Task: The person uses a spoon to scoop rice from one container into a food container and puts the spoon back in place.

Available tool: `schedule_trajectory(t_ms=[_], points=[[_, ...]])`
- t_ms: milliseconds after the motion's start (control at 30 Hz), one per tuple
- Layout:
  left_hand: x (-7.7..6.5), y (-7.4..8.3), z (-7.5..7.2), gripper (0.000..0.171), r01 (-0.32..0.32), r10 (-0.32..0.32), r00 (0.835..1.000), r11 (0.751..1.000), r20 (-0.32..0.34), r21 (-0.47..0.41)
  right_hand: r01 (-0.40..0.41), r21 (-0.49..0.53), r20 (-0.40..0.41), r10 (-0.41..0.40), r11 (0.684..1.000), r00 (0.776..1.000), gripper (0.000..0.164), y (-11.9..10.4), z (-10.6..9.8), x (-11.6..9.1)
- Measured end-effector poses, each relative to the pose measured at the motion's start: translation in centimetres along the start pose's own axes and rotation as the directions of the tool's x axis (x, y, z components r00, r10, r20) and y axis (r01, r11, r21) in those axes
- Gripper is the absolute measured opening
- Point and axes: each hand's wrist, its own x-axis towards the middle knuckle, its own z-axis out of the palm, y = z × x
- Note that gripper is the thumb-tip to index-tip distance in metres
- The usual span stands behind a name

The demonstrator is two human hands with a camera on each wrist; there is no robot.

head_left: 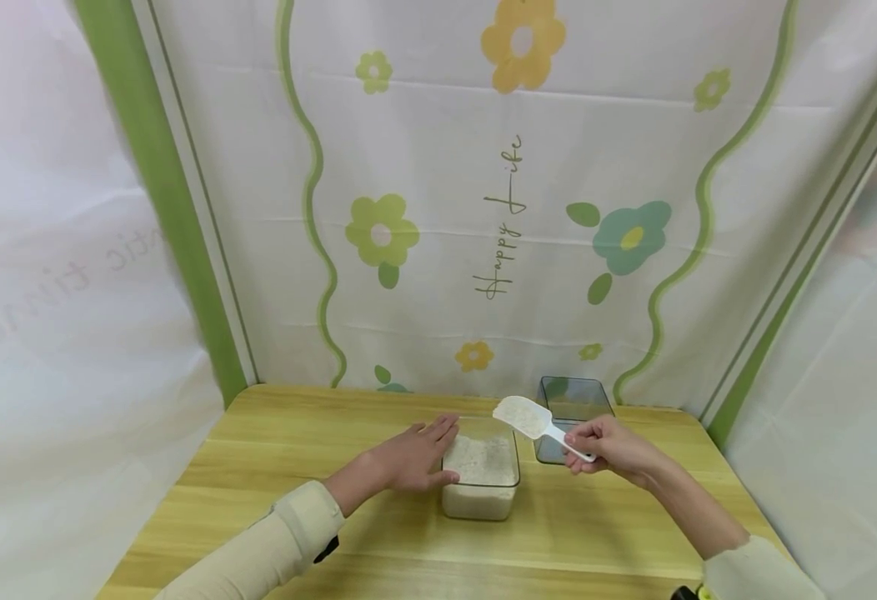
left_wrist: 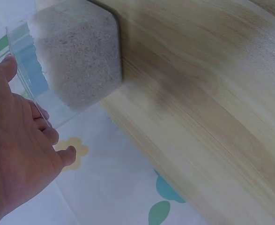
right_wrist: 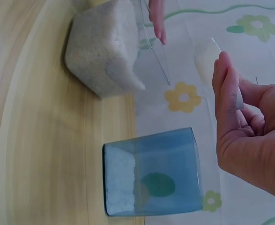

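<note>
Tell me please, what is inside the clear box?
Pale grains fill much of the clear box, stopping below its rim. Anything buried within the grains cannot be seen.

A person's left hand [left_wrist: 20,145] touches the rim of a clear container [left_wrist: 57,113] filled partway with pale grains [left_wrist: 81,61] on a wooden tabletop [left_wrist: 198,93]. Beyond its edge, a white cloth [left_wrist: 114,173] bears a yellow flower [left_wrist: 79,149] and a green leaf [left_wrist: 159,213].

Before you: white curtain [head_left: 423,150], wavy green lines [head_left: 318,158], orange flower [head_left: 508,71], lime flower [head_left: 367,229], teal flower [head_left: 611,250], sideways "Happy Life" script [head_left: 502,217]. Your left: translucent curtain [head_left: 56,200], mirrored lettering [head_left: 67,279], green band [head_left: 159,167]. Your right: pale side curtain [head_left: 836,375]. Below you: light wood-grain table [head_left: 258,467], far edge near white curtain. Lighting soft.
</note>
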Motion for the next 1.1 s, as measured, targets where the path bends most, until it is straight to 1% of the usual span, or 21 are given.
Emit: schedule_trajectory(t_ms=[233, 333, 500, 667, 867, 967, 1100], points=[[-0.1, 0.1, 0.2, 0.083, 0.000, 0.000, 1.000, 1.000, -0.008, -0.009, 0.039, 0.039, 0.003, -0.039, 0.998, 0.999, 0.026, 0.1, -1.9, -1.5], [-0.1, 0.1, 0.1, 0.083, -0.002, 0.002, 1.000, 1.000, -0.009, -0.007, 0.059, 0.064, -0.010, -0.059, 0.996, 0.998, 0.026, 0.2, -3.0, -2.2], [-0.2, 0.1, 0.1, 0.084, -0.006, 0.006, 1.000, 1.000, -0.013, 0.006, 0.060, 0.065, -0.045, -0.058, 0.996, 0.997, 0.026, 0.3, -5.0, -3.1], [-0.1, 0.0, 0.2, 0.085, -0.009, 0.009, 1.000, 1.000, -0.015, 0.015, 0.016, 0.007, -0.122, -0.015, 1.000, 0.992, 0.025, 0.2, -6.6, -3.8], [-0.2, 0.0, 0.1, 0.085, -0.009, 0.009, 1.000, 1.000, -0.016, 0.016, -0.029, -0.094, -0.234, 0.007, 0.995, 0.972, 0.027, 0.4, -7.9, -3.7], [-0.2, 0.0, 0.1, 0.086, -0.009, 0.009, 1.000, 1.000, -0.014, 0.016, -0.049, -0.146, -0.273, 0.008, 0.988, 0.962, 0.029, 0.6, -8.2, -3.5], [-0.2, 0.1, 0.0, 0.086, -0.005, 0.005, 1.000, 1.000, -0.011, 0.009, -0.058, -0.195, -0.301, -0.003, 0.979, 0.953, 0.031, 0.6, -8.2, -3.4]])
